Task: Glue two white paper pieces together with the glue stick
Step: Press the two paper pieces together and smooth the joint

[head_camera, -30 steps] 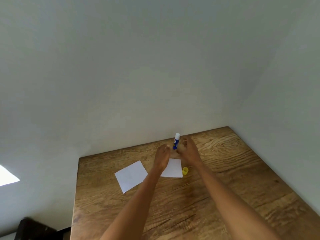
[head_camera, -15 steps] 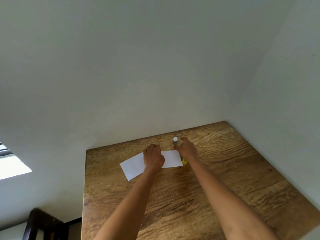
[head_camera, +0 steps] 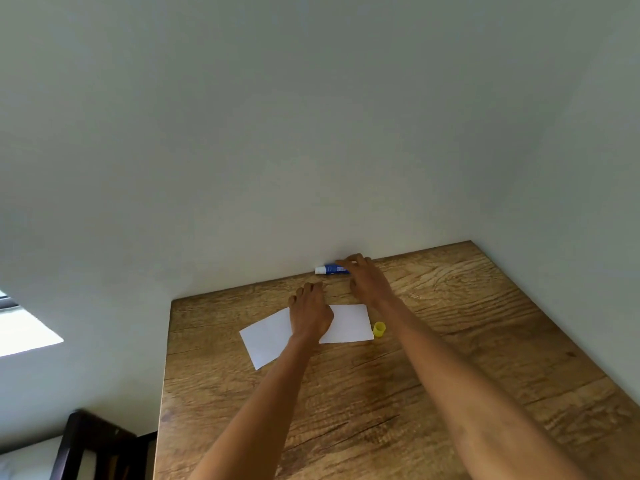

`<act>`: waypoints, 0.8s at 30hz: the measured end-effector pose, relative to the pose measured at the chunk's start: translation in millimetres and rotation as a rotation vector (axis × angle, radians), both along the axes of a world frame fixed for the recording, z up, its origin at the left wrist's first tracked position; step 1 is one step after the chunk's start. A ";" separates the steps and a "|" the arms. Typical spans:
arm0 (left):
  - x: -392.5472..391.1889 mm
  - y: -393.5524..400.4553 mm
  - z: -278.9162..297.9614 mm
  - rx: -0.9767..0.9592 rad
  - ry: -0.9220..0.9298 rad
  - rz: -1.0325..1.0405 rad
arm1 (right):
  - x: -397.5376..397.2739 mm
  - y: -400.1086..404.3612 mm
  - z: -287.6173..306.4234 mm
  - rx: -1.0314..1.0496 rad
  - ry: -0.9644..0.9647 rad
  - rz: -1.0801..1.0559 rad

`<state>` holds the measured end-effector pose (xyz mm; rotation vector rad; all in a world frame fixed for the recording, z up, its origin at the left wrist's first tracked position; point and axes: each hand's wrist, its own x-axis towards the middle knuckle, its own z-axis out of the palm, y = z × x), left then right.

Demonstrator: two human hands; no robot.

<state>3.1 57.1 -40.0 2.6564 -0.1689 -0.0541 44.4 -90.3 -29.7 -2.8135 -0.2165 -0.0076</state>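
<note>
Two white paper pieces lie side by side on the wooden table. The left paper is tilted and the right paper is squarer; they meet under my left hand, which rests flat, palm down, on their join. The blue glue stick is uncapped and lies sideways near the table's back edge by the wall, white tip pointing left. My right hand has its fingers curled around the stick's right end. The yellow cap stands just right of the right paper.
The table sits in a corner, with a pale wall along its back edge and another along its right side. A dark wooden chair or frame stands beyond the left edge, at bottom left.
The left paper has been slid right against the other one, and my left hand now lies on both. The glue stick went from upright to lying sideways near the wall.
</note>
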 end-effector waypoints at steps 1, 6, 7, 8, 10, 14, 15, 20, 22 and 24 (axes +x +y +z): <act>1.0 -0.4 -1.3 0.002 -0.015 0.002 | 5.0 0.4 -0.7 -0.075 0.010 0.047; 6.9 -1.6 -4.6 0.059 -0.065 -0.024 | 20.7 7.2 -6.7 -0.215 -0.006 0.059; 7.7 -1.5 -4.8 0.070 -0.066 -0.028 | 23.1 8.0 -7.4 -0.226 -0.010 0.053; 8.4 -1.2 -4.9 0.081 -0.068 -0.033 | 25.1 7.7 -8.0 -0.234 -0.008 0.055; 9.5 -0.6 -4.9 0.099 -0.079 -0.043 | 26.8 4.9 -6.0 -0.186 0.004 0.064; 10.8 -2.6 -1.8 0.088 -0.089 -0.046 | 18.8 -5.9 0.0 0.241 -0.045 -0.066; 11.3 -4.7 -0.1 0.072 -0.085 -0.046 | 15.4 -8.8 1.5 0.364 -0.062 -0.148; 13.5 -22.5 5.4 -0.031 -0.013 -0.111 | 3.5 -22.4 -2.1 0.600 -0.062 -0.351; 13.2 -28.9 4.7 -0.064 0.023 -0.150 | 1.3 -24.5 -5.1 0.564 -0.024 -0.341; 13.1 -33.0 3.7 -0.100 0.042 -0.181 | 0.6 -24.0 -7.2 0.513 0.004 -0.314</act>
